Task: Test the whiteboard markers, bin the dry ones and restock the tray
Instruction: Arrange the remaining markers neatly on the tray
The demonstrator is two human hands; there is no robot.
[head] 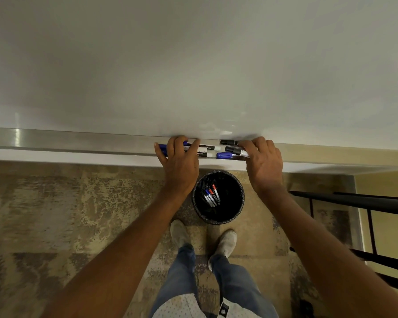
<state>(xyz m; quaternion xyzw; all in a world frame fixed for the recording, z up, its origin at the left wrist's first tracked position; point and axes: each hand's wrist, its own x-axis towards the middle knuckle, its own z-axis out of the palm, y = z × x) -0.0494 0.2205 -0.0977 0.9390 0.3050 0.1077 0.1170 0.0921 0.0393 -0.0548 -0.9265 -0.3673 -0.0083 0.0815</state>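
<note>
both hands, left hand (178, 157) and right hand (263, 160), rest flat-fingered on markers (210, 150) in tray (78, 143).

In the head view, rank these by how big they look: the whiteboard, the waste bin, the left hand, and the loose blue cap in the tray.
1. whiteboard, fills the upper half of the view.
2. waste bin and left hand: they look alike in size, and the hand is nearer the camera, so unranked.
3. blue cap, smallest.
</note>
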